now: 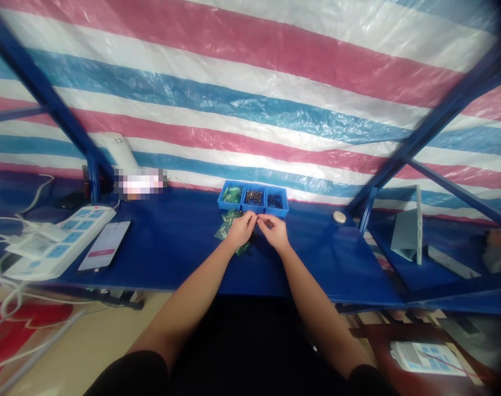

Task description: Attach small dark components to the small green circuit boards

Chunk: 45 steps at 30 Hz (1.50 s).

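My left hand [241,229] and my right hand [274,230] meet over the blue table, fingertips pinched close together. Whatever they pinch is too small to make out. Just behind them stand three joined blue bins: the left bin [220,201] holds green pieces [232,194], the middle one small brass-and-dark metal parts [254,198], the right one small dark parts [274,202]. Several green pieces with pale parts [223,228] lie on the table beside and partly under my left hand.
A power strip [75,237] with white cables and a phone [105,246] lie at the left. Behind them stands a white cylinder [121,154]. A small round pale object [339,217] sits at the right. Blue frame posts [370,206] flank the table [172,242]; striped sheeting hangs behind.
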Each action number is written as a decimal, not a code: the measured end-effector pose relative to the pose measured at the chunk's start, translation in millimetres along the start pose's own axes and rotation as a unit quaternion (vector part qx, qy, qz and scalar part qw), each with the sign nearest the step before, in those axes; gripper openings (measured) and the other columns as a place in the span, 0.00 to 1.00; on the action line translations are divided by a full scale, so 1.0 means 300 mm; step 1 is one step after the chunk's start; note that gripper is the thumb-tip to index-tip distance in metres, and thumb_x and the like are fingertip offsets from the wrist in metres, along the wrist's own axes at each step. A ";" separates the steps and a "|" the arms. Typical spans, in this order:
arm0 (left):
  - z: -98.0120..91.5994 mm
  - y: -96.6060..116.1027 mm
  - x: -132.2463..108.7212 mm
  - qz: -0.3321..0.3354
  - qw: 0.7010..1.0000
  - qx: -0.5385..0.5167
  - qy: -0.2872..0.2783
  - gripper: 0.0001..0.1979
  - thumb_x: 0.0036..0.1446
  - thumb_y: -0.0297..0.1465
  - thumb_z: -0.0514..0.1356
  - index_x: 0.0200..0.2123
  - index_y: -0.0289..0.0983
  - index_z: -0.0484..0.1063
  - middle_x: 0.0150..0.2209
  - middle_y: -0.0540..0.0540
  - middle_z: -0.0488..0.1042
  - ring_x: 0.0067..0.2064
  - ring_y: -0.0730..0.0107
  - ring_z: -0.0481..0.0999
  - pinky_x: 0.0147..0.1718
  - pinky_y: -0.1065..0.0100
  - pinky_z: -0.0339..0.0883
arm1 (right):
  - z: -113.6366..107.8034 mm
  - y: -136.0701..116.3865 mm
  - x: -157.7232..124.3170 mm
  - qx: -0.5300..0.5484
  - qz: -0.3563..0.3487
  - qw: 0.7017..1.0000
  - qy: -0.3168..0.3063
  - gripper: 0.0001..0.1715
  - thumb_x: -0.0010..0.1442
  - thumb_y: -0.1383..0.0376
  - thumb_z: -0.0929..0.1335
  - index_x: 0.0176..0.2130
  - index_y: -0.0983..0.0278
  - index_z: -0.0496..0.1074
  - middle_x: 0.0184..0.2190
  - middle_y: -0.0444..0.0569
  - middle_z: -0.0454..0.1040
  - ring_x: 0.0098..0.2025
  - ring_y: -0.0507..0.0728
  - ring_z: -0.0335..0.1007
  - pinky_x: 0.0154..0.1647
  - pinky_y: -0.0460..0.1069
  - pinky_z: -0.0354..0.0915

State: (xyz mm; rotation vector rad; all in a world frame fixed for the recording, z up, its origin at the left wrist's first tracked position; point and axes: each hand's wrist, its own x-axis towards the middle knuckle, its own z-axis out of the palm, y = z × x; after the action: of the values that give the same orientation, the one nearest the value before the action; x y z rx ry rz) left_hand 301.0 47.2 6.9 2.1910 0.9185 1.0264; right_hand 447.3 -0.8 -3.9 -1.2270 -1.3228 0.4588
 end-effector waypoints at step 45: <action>0.002 0.007 -0.001 0.008 1.000 -0.012 0.013 0.13 0.67 0.38 0.48 0.40 0.40 0.68 0.28 0.52 0.73 0.29 0.73 0.72 0.32 0.72 0.64 | -0.002 0.007 0.008 0.078 0.019 0.997 0.011 0.16 0.54 0.57 0.72 0.42 0.62 0.78 0.34 0.49 0.79 0.34 0.56 0.75 0.40 0.52 0.73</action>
State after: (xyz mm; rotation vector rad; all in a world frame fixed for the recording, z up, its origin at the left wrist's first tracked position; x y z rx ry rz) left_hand 301.9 45.5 7.9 2.1731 0.8960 1.0717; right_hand 449.2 1.8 -4.4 -1.1257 -1.2232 0.5631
